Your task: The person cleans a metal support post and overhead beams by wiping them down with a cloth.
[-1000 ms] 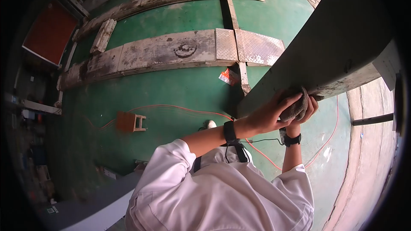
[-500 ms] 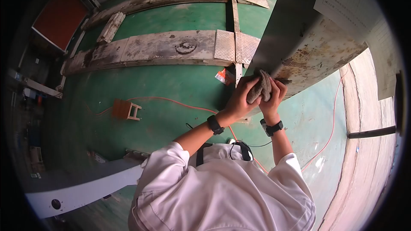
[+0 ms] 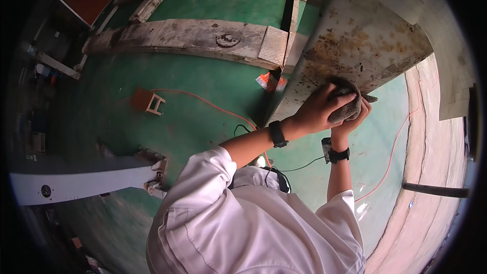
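A grey-brown rag (image 3: 351, 102) is bunched up in both my hands, against the lower part of a pale metal column (image 3: 350, 40) with rust-coloured stains. My left hand (image 3: 315, 110) has its fingers closed over the rag from the left. From the right and below, my right hand (image 3: 355, 121) also grips it, partly hidden behind the cloth. One dark end of the rag pokes out to the right. A black band sits on each wrist.
Printed paper sheets (image 3: 449, 66) hang on the column's right. Long ramp tracks (image 3: 203, 38) lie on the green floor (image 3: 182, 78) ahead. A small wooden stool (image 3: 147, 101), an orange hose (image 3: 208, 102) and a white beam (image 3: 91, 182) are to the left.
Both hands have moved right with the rag, from the column's left edge across its stained face. My view has turned, so the stained face shows more widely.
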Demonstrator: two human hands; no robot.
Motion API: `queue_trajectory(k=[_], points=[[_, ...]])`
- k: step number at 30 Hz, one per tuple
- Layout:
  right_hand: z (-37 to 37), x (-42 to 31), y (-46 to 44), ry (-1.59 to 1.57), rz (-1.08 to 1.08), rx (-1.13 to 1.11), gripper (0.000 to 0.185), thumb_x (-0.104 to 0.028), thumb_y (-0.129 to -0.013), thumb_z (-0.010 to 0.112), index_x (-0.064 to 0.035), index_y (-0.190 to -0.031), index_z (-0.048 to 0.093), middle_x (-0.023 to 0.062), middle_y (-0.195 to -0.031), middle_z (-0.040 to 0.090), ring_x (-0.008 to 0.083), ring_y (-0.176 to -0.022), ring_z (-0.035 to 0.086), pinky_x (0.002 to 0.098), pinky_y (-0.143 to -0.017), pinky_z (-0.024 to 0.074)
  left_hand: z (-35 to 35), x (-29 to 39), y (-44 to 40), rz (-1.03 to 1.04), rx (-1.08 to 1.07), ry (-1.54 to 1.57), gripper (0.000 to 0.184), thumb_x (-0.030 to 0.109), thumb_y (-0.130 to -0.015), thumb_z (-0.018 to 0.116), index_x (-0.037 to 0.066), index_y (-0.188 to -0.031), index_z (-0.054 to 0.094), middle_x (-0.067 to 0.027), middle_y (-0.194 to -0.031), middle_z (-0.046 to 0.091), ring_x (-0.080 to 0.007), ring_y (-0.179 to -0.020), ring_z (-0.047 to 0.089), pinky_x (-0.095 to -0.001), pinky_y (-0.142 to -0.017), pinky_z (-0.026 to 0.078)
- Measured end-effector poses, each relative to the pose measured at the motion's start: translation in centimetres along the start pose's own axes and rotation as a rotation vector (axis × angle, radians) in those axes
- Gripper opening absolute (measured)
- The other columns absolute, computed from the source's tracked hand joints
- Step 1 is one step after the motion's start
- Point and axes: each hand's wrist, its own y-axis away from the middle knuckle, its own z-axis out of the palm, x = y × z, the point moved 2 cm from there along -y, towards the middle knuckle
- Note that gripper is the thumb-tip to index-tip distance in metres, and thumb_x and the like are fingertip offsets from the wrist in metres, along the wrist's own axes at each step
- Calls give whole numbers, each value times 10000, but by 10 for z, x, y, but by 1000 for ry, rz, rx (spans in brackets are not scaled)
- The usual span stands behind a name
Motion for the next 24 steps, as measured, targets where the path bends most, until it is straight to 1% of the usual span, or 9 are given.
queue_trajectory(k=[3,4,9,13,16,18,20,21,24], points=[[13,5,47,-17,100,-144,420,-90,-695,762,-28,-1040,530,152,-1059,527,315,-1007,528,402,-871,441,-4,-17,39,-139,-88,-45,775,86,-662,783,155,-1356,445,-147,-1182,478,-361,-1069,541,-401,-858,510],[19,0,59,-37,149,-181,424,-88,-700,754,-31,-1049,521,164,-1072,514,331,-1009,524,410,-872,440,-10,-22,54,-201,-104,-33,732,87,-692,759,121,-1351,442,-164,-1186,481,-367,-1084,529,-409,-884,494],[51,-35,53,-183,29,-402,575,-79,-664,725,-26,-1195,510,175,-1078,511,353,-995,511,436,-865,442,-51,-21,71,-218,144,-233,617,68,-772,689,24,-1331,430,-189,-1211,482,-356,-1109,510,-409,-934,442],[48,-58,4,-223,-81,-289,525,-120,-702,706,-19,-1192,545,170,-1066,540,333,-980,528,412,-844,455,-57,-2,35,-133,260,-228,608,90,-782,693,1,-1323,432,-181,-1202,498,-350,-1094,516,-417,-935,436],[25,-59,-42,-151,-175,-141,469,-143,-720,709,-13,-1150,573,152,-1034,576,312,-948,555,393,-837,462,-39,17,-8,26,257,-233,619,100,-766,715,7,-1317,448,-176,-1178,513,-355,-1068,524,-419,-927,443],[6,-46,-59,-130,-178,-76,434,-175,-732,724,-14,-1109,579,139,-1023,585,299,-926,565,389,-823,469,-21,26,-29,90,214,-159,650,104,-732,742,27,-1314,464,-179,-1178,517,-369,-1057,526,-418,-916,453],[-5,-23,-53,-78,-179,-30,405,-174,-727,746,-18,-1064,584,138,-1025,586,293,-926,569,388,-812,473,-3,23,-31,58,181,-57,711,96,-674,773,81,-1319,472,-171,-1168,517,-378,-1077,523,-429,-896,472],[-9,-9,-44,-50,-181,-31,389,-141,-719,754,-30,-1038,562,140,-1008,571,299,-926,560,395,-812,467,5,18,-25,49,159,-40,725,97,-668,781,98,-1321,467,-165,-1173,510,-378,-1076,527,-428,-887,481],[-13,26,3,-41,-95,-140,402,-112,-711,752,-32,-1032,522,146,-992,540,305,-936,543,405,-816,458,25,-7,12,-33,19,-41,754,96,-667,790,138,-1336,445,-155,-1200,488,-376,-1073,538,-421,-874,500]])
